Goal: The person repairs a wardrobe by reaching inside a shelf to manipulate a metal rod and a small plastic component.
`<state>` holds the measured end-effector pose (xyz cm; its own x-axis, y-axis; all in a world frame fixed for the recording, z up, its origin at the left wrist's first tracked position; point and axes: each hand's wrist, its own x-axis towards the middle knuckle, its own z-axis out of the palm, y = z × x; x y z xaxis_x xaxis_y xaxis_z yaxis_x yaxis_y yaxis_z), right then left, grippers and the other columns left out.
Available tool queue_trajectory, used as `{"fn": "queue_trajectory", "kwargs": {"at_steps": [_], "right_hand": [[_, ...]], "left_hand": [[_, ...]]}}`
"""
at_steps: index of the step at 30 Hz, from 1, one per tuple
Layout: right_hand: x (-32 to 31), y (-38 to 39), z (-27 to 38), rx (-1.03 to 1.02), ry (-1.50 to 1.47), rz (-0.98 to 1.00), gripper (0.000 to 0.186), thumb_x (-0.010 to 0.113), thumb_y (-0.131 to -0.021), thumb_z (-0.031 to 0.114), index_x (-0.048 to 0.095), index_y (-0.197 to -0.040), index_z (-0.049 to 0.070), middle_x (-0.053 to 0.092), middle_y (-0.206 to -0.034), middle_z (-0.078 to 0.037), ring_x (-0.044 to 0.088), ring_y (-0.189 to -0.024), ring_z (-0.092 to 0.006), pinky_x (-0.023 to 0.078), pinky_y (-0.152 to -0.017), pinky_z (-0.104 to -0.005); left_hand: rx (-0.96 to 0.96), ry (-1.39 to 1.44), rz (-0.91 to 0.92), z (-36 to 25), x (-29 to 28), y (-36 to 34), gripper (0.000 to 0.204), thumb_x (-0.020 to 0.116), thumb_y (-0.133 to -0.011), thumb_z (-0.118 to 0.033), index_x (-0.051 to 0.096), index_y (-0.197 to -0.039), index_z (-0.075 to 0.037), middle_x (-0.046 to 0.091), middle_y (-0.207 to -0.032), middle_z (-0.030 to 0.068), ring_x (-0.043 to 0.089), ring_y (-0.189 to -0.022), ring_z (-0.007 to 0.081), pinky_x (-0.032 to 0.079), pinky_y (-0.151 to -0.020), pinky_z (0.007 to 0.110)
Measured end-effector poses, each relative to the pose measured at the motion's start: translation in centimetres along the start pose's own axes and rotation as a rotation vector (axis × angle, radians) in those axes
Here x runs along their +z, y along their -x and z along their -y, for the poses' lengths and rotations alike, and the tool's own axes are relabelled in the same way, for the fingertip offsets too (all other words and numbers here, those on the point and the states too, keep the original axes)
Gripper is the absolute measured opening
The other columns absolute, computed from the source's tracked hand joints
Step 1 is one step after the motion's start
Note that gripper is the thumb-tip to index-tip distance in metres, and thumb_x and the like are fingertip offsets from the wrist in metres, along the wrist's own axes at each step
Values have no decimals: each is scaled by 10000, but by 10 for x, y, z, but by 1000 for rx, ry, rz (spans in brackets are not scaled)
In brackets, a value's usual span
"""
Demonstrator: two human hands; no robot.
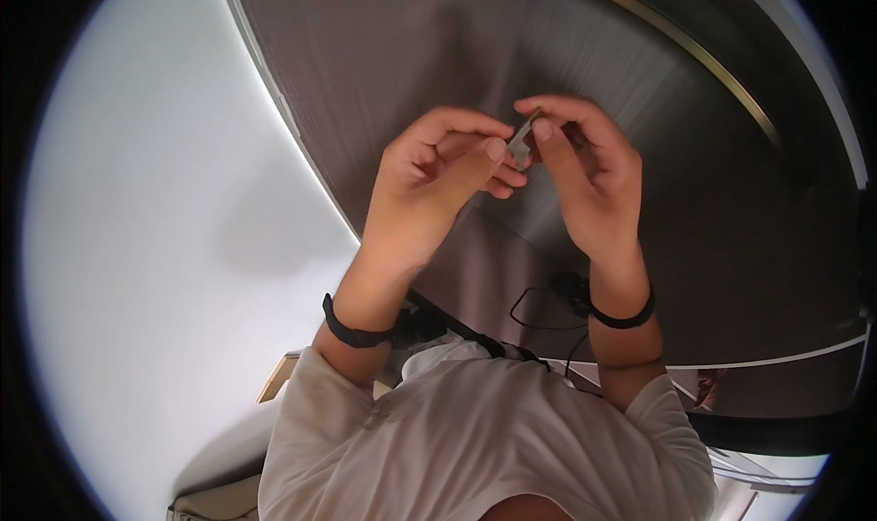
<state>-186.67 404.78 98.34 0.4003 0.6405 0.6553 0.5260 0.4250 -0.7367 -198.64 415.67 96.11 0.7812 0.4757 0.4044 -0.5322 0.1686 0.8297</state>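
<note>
A small, flat, greyish piece with a stepped edge is held up between my two hands. My right hand pinches its upper end between thumb and forefinger. My left hand is closed at its other side, the thumb along the left edge and the other fingers curled partly behind it. Whether the piece is metal or plastic I cannot tell. Black bands circle both wrists, the left band and the right band.
Beyond my hands is a dark wood-grain panel with a curved-looking brass-coloured strip. A white wall rises on the left. A thin black cable loops near my right forearm. Something beige shows at the lower left.
</note>
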Motion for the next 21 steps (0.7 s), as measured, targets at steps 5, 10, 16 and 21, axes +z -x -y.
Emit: {"fn": "queue_trajectory", "kwargs": {"at_steps": [5,10,16,21], "right_hand": [[-27,18,7,0,-50,9,178,535,-905,43,604,-1066,8,610,-854,-34,566,-780,-74,464,-702,-213],[-57,48,19,-22,-124,-44,211,546,-887,21,597,-1091,7,595,-908,-56,564,-789,-89,469,-699,-228],[-79,82,38,-208,233,-169,276,618,-784,-59,598,-1053,0,561,-893,-84,578,-756,-140,484,-636,-245],[-125,119,52,-147,363,-306,218,627,-784,-61,617,-991,7,572,-897,-88,580,-718,-133,482,-632,-246]], "left_hand": [[-6,-24,-28,10,33,10,219,537,-888,-29,558,-1093,45,655,-941,131,654,-803,199,516,-684,283],[-13,40,-36,25,69,16,232,568,-890,-52,567,-1104,37,649,-946,124,644,-813,182,523,-702,274],[7,93,5,48,108,27,177,562,-887,-37,574,-1050,32,632,-966,120,617,-869,171,523,-721,292],[-129,90,195,76,158,21,132,546,-894,-45,552,-1010,17,622,-964,117,608,-883,180,510,-739,300]]}}
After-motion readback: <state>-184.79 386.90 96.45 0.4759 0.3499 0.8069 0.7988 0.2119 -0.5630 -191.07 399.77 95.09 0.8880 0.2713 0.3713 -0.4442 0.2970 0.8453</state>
